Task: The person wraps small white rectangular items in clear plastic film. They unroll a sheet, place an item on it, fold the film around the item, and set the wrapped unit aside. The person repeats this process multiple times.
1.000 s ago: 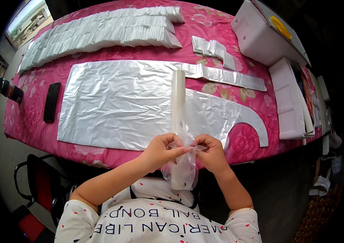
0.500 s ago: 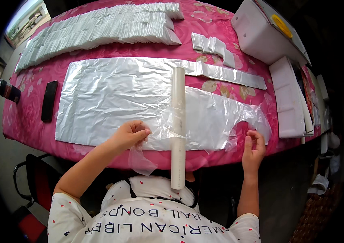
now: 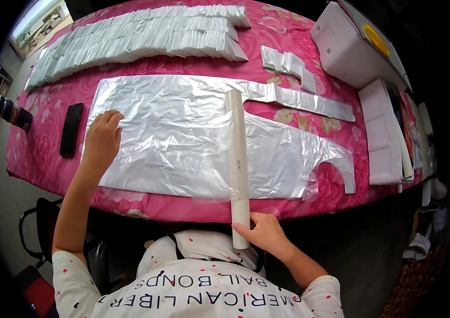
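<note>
A flat stack of silvery-white plastic vest bags (image 3: 172,138) lies across the table, its cut-out handles at the right. Across the stack rests a pale plastic pipe (image 3: 238,159), its near end jutting over the table's front edge. My right hand (image 3: 262,230) grips that near end, thumb on top and fingers partly hidden beneath. Over the left end of the bags is my left hand (image 3: 104,135), fingers loosely bent and thumb apart, with nothing visible in it. Whether its fingertips touch the film is hard to tell.
Long rows of folded white bags (image 3: 135,37) line the far left, with a few more folded ones (image 3: 288,63) to their right. A black phone (image 3: 71,130) and a dark jar (image 3: 14,113) sit left. White foam boxes (image 3: 381,132) stand right on the pink cloth (image 3: 45,175).
My left hand has moved left and away from me, off the loose clear film near the pipe. My right hand has come from the bag handles to grip the pipe's near end.
</note>
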The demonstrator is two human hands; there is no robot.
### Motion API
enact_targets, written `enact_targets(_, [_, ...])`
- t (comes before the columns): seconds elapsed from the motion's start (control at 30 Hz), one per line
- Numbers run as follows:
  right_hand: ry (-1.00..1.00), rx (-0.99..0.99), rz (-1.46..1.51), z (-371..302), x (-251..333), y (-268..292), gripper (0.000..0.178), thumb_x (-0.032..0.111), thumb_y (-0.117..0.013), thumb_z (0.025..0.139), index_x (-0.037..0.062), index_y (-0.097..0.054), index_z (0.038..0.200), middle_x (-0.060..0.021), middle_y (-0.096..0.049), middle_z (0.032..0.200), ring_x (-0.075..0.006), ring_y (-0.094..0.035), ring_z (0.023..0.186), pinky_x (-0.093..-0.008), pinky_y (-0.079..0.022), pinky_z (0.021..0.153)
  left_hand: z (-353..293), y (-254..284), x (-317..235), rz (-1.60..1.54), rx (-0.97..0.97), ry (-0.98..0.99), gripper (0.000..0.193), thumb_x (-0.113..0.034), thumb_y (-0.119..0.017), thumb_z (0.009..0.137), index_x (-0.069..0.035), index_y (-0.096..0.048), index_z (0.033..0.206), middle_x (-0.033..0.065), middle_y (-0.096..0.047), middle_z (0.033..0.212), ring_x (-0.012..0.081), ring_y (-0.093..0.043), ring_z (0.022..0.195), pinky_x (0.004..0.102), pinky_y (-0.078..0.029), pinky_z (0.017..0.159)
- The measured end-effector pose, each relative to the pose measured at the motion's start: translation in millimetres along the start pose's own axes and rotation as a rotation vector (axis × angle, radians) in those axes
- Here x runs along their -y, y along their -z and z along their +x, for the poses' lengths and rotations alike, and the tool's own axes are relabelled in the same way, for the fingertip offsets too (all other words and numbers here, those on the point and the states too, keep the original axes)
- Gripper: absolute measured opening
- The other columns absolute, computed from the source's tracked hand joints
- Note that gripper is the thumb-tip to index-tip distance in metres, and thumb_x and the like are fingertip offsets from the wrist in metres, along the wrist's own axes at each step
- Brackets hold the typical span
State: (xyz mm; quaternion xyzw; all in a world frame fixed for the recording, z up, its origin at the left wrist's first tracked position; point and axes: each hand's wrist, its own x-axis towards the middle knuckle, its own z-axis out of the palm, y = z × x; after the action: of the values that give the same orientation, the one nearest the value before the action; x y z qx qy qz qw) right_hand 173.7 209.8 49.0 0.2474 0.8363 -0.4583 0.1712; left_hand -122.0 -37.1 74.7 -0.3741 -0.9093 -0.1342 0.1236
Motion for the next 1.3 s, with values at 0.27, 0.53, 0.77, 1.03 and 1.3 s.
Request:
enact_targets(0.27, [-0.036,0.023,0.033,-3.2,3.8,-0.9,0.043,0.042,-0.063,0.077,-0.0001,-0.066,0.086,-0.0173,-0.065,0.074,-0.0293,-0.065,0.069,-0.0351,-0.049,0.064,-4.3,-77.3,-165.1,-0.525,0.1,-0.34,0.051,-0.01,-0.051,0.084,0.007,-0.036,0.129,0.022,-0.035,0.136,0.0365,-0.034,0.126,0.042,-0.029,0.105])
enact_targets(0.53, [-0.049,0.153,-0.042,5.1,-2.3,8.7,0.053,0.05,-0.061,0.078,-0.003,-0.066,0.08,-0.0181,-0.064,0.07,-0.0312,-0.064,0.066,-0.0362,-0.049,0.063,-12.6,-113.9,-171.2,-0.376,0.178,-0.274,0.059,-0.018,-0.04,0.085,0.011,-0.026,0.134,0.0269,-0.028,0.14,0.0361,-0.024,0.133,0.0435,-0.017,0.11])
enact_targets(0.77, [0.08,-0.048,-0.132,75.6,29.2,50.7,0.052,0.046,-0.061,0.083,-0.0059,-0.063,0.078,-0.0086,-0.06,0.059,-0.014,-0.058,0.053,-0.0264,-0.046,0.052,-15.9,-114.4,-171.0,-0.359,0.19,-0.269,0.061,-0.017,-0.039,0.084,0.01,-0.023,0.136,0.0247,-0.025,0.142,0.0349,-0.019,0.136,0.0424,-0.014,0.111])
enact_targets(1.03, [0.078,-0.142,1.044,201.5,46.5,74.8,0.03,0.031,-0.054,0.09,0.0014,-0.058,0.095,-0.0074,-0.061,0.085,-0.0144,-0.059,0.07,-0.0246,-0.05,0.061,-13.5,-112.4,-171.4,-0.344,0.198,-0.277,0.06,-0.016,-0.038,0.084,0.011,-0.024,0.136,0.0252,-0.026,0.142,0.0352,-0.021,0.135,0.0423,-0.014,0.111])
enact_targets(1.3, [0.458,-0.328,1.747,266.9,-6.0,151.9,0.017,0.016,-0.051,0.09,0.0064,-0.055,0.104,-0.004,-0.063,0.105,-0.0194,-0.061,0.096,-0.0367,-0.049,0.081,-12.6,-112.7,-174.3,-0.298,0.205,-0.285,0.062,-0.017,-0.039,0.083,0.01,-0.022,0.136,0.0237,-0.026,0.143,0.0342,-0.021,0.135,0.0412,-0.014,0.111])
